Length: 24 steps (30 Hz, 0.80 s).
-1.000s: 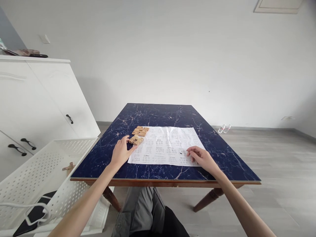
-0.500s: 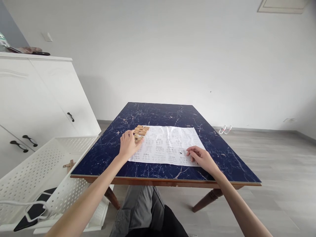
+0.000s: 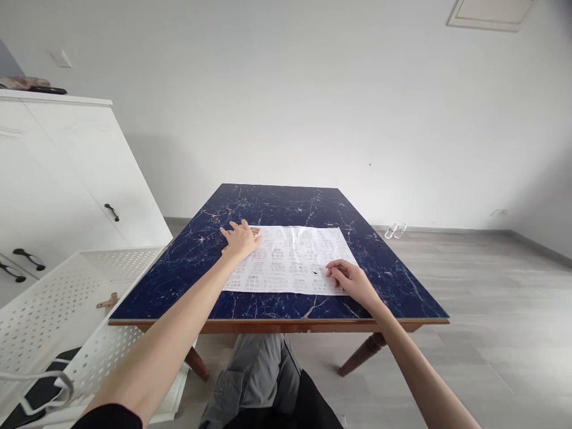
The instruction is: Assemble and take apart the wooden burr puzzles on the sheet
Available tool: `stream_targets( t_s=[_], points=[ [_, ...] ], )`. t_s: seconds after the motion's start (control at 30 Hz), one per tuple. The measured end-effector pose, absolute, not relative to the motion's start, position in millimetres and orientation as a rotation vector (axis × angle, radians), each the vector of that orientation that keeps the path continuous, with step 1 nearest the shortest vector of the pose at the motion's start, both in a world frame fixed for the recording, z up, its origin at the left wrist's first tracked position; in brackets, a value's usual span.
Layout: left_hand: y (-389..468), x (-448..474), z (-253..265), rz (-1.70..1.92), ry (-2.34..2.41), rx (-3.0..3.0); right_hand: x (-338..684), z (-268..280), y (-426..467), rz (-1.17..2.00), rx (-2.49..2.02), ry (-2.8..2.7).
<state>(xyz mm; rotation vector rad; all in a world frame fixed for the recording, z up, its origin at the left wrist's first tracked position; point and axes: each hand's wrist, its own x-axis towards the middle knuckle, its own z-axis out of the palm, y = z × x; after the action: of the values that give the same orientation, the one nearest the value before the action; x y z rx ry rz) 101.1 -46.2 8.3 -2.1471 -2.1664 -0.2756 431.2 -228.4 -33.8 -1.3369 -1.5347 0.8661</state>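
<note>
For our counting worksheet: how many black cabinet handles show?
3: a rightmost handle on the white cabinet, and a middle handle beside a leftmost handle lower down. More may lie out of view.

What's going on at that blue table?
A person sits at the blue table with a printed white sheet spread in front of them. Their left hand, fingers spread, is over some wooden pieces at the sheet's left side, hiding most of them. Their right hand rests at the sheet's right side, fingers loosely curled, with nothing visible in its grasp.
</note>
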Motion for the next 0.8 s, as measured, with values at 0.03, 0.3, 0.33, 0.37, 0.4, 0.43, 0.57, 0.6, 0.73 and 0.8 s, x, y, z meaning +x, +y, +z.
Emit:
stream_targets(
  t_s=[0.03, 0.3, 0.33, 0.37, 0.4, 0.43, 0.57, 0.6, 0.73, 0.8],
  points=[
    [-43.9, 103.4, 8.9, -0.255, -2.175, -2.14, 431.1, -33.6, -227.9, 0.864, -1.338, -1.536],
    [-31.0, 123.9, 4.1, -0.122, -2.168, -2.147, 431.5, -33.8, -223.3, 0.867, -1.329, -1.558],
    [-30.3, 126.1, 1.6, -0.11, -2.169, -2.154, 431.7, -34.3, -223.0, 0.869, -1.328, -1.556],
    [-29.9, 127.9, -1.0, -0.1, -2.17, -2.161, 432.0, -34.8, -222.8, 0.872, -1.328, -1.553],
    [-29.8, 129.4, -3.4, -0.093, -2.172, -2.167, 432.2, -35.2, -222.7, 0.875, -1.328, -1.55],
    [-29.8, 130.4, -5.6, -0.086, -2.174, -2.172, 432.5, -35.5, -222.7, 0.877, -1.328, -1.548],
    [-31.5, 131.4, -10.4, -0.063, -2.162, -2.196, 432.9, -35.9, -222.9, 0.881, -1.33, -1.537],
    [-32.2, 131.3, -10.9, -0.057, -2.156, -2.202, 432.9, -35.7, -223.0, 0.88, -1.331, -1.534],
    [-36.3, 131.4, -12.8, -0.052, -2.135, -2.23, 432.7, -34.6, -223.9, 0.88, -1.334, -1.527],
    [-38.9, 131.5, -13.6, -0.054, -2.119, -2.245, 433.1, -34.5, -224.4, 0.88, -1.337, -1.528]
  ],
)
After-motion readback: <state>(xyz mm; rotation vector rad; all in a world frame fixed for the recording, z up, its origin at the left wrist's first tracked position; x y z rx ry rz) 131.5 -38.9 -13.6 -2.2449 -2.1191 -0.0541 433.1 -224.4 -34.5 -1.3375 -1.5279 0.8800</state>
